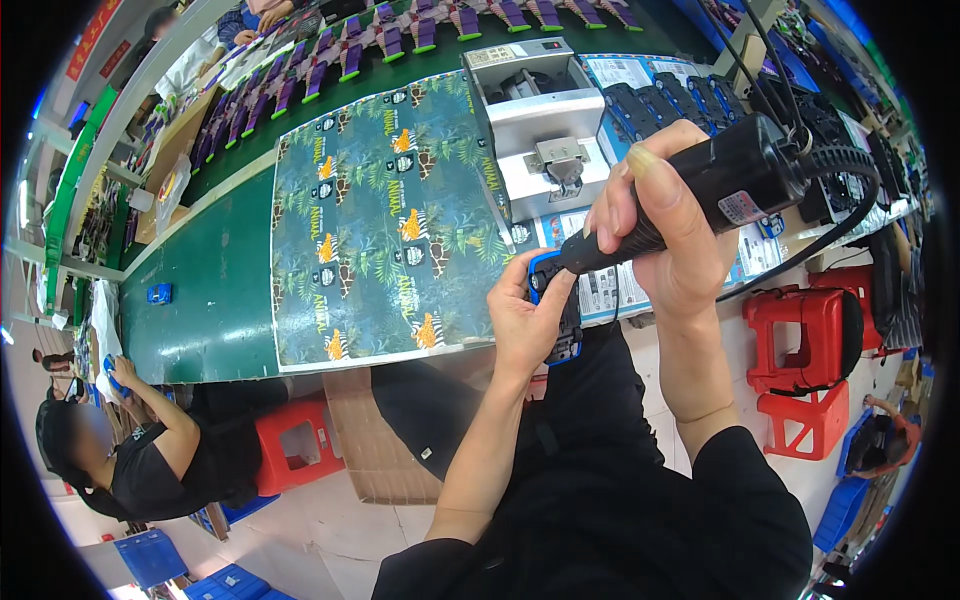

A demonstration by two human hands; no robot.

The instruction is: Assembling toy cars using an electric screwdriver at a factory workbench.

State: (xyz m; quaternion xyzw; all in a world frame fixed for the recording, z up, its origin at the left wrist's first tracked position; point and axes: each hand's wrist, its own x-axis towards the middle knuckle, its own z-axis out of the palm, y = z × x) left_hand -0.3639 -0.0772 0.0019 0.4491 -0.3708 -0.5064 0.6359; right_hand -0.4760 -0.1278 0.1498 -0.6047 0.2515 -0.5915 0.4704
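My right hand (672, 225) is wrapped round a black electric screwdriver (735, 165), which slants down to the left with a thick black cord at its upper end. The screwdriver's tip meets a small blue-and-black toy car part (568, 345), just in front of the table edge. That part is pinched by my left hand (522, 318), thumb and fingers closed on it. The tip's exact contact spot and any screw are hidden. Beyond both hands stands a silver metal machine (548, 115) with a small bracket on its front.
A jungle-patterned sheet (380, 225) covers the table left of the machine. Dark toy car parts (650, 108) lie in rows at the right. Purple-and-green pieces (350, 60) line the back. A seated person (150, 450) at left holds something blue. Red stools (790, 340) stand at right.
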